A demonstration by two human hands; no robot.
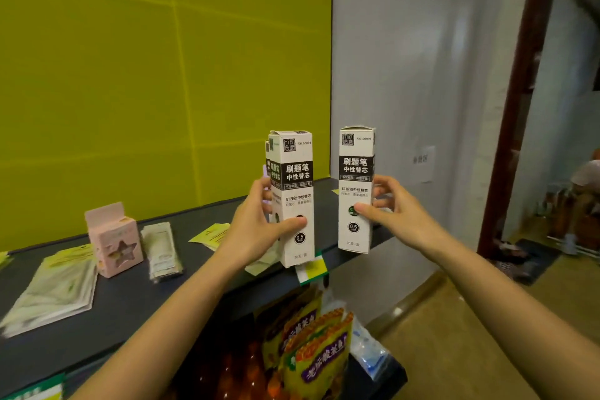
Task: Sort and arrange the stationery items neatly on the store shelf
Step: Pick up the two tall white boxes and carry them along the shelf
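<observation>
White cardboard refill box (355,191), tall and upright, is pinched between my right hand (401,213)'s curled fingers (384,183); my left hand (259,227) grips a matching upright bundle (297,198) just beside it. Both are over the dark shelf (130,295)'s right end, long axes vertical.

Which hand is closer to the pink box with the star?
Left. The left hand is right of the pink box; the right hand is even farther right.

The left hand (256,230) grips upright white refill boxes (297,185), the right hand (394,214) 1 matching box (355,172), above the dark shelf (130,302).
</observation>
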